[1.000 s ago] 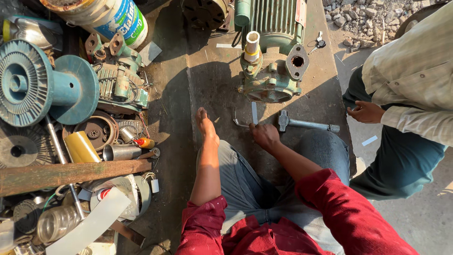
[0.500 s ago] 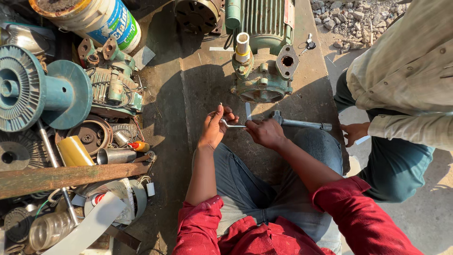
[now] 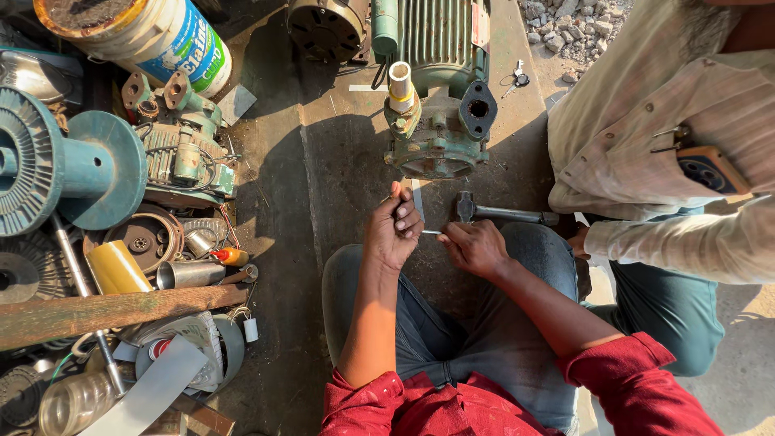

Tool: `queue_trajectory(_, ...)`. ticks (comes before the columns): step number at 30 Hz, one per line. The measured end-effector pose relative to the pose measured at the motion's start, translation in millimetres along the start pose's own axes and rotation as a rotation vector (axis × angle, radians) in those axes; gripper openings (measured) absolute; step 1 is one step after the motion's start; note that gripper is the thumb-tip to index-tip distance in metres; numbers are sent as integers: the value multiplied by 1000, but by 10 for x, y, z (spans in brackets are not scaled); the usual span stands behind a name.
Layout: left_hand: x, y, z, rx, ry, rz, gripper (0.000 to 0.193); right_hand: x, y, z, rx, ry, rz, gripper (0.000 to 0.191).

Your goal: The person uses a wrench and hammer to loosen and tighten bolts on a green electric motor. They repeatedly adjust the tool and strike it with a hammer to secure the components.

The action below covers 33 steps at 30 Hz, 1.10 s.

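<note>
My left hand [image 3: 393, 230] is curled into a fist over my knees, its fingertips turned toward me. My right hand [image 3: 476, 246] is closed just to its right. A thin metal rod [image 3: 432, 232] spans the small gap between them, and both hands seem to grip it. On the concrete just beyond my right hand lies a hammer [image 3: 502, 214] with a metal handle. A flat metal strip [image 3: 416, 196] lies on the floor beyond my left hand. Straight ahead stands a green motor pump [image 3: 440, 97] with a round flange facing me.
Another person in a pale striped shirt [image 3: 646, 137] crouches at the right, one hand [image 3: 578, 241] near the hammer's handle. At the left is a pile of parts: a teal spool [image 3: 73, 165], a wooden plank [image 3: 105, 311], a bucket [image 3: 145, 32] and a yellow cylinder [image 3: 115, 268].
My left hand has lifted off the floor and closed. Both hands have come together on the thin rod in front of the pump.
</note>
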<state>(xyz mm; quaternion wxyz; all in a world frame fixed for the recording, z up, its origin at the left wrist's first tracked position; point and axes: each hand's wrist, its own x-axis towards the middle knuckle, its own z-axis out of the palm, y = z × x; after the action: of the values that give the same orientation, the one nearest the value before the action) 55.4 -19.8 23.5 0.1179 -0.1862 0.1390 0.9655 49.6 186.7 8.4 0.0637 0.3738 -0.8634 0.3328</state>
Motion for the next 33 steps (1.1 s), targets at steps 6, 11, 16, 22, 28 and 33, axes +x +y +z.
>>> queue_trajectory(6, -67, -59, 159, 72, 42, 80, 29, -44, 59, 54, 60, -8, 66, 24)
queue_trajectory(11, 81, -136, 255, 125, 103, 141, 36, -89, -3, 198, 290, -43, 295, 35)
queue_trajectory(16, 247, -242, 278, 47, 141, 223, 36, -166, -149, 346, 654, 4, 498, 43)
queue_trajectory(22, 114, -260, 310, 130, 156, 186, 34, -240, -102, 461, 1033, -50, 597, 46)
queue_trajectory(28, -68, -327, 384, 226, 51, 226, 58, -265, -51, 653, 1134, -1, 691, 38)
queue_trajectory(33, -140, -408, 334, 421, -27, 294, 54, -276, -8, 596, 1192, -29, 672, 35)
